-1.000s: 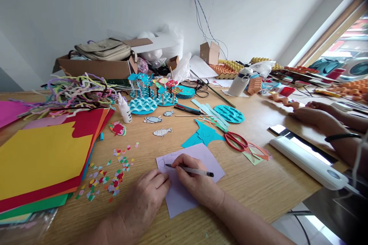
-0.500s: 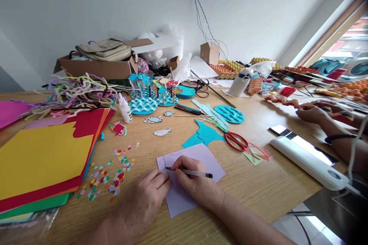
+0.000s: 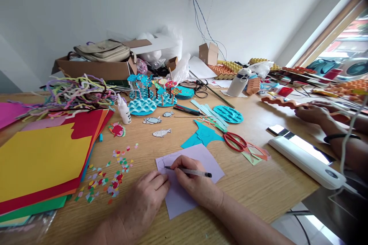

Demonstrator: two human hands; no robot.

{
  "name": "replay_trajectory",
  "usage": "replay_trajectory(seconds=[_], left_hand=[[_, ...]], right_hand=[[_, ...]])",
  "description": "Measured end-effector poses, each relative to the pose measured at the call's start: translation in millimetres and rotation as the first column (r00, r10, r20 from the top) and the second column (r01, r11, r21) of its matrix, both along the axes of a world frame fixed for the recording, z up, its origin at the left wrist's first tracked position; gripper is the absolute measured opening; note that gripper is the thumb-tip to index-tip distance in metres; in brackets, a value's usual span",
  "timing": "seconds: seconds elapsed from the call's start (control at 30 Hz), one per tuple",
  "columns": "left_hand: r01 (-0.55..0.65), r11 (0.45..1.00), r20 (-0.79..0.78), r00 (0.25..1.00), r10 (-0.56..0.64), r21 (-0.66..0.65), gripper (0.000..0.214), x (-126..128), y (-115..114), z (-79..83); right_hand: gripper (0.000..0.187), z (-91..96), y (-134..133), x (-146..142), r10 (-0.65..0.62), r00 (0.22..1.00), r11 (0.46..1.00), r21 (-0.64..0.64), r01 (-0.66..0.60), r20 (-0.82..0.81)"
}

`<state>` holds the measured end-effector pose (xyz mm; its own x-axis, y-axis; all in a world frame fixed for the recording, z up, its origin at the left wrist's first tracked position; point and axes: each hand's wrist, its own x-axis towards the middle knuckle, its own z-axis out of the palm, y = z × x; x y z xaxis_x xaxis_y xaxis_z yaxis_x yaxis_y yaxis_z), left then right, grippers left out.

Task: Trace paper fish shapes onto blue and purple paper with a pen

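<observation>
A black-capped pen (image 3: 198,172) is pinched in my right hand (image 3: 195,183), its tip on a sheet of lilac paper (image 3: 208,160). Thin dark outline marks show near the sheet's upper left corner. My left hand (image 3: 149,195) rests palm down, its fingertips lying on the sheet's left edge with nothing gripped. Just beyond the paper are blue paper scraps (image 3: 201,136) and red-handled scissors (image 3: 235,141). Cut-out paper fish (image 3: 161,133) lie further up the table, and a red decorated fish (image 3: 117,129) is to their left.
Confetti bits (image 3: 115,176) are scattered left of my hands, beside stacked coloured sheets (image 3: 43,157). A glue bottle (image 3: 124,110) stands behind them. Blue wave-topped discs (image 3: 142,106) sit further back. To the right lies a white device (image 3: 306,162), near another person's hands (image 3: 310,113) on an orange wavy strip.
The whole view has shifted very slightly. Both my hands and the pen keep nearly the same place on the lilac paper.
</observation>
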<state>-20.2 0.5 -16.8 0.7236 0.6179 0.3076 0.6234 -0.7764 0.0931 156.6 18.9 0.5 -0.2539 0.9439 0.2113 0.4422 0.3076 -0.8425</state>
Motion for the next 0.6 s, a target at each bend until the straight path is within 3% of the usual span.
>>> replay_trajectory(seconds=[0.33,0.6], left_hand=[[-0.012,0.999,0.010,1.000,0.013,-0.032,0.036,0.5,-1.1,5.8],[-0.009,1.000,-0.015,1.000,0.009,-0.011,0.035,0.8,-1.0,0.8]], right_hand=[[0.014,1.4,-0.2,0.4,-0.004,0.999,1.000,-0.010,0.004,-0.032],[0.020,1.7,1.4,-1.8,0.011,1.000,0.998,-0.055,-0.011,-0.005]])
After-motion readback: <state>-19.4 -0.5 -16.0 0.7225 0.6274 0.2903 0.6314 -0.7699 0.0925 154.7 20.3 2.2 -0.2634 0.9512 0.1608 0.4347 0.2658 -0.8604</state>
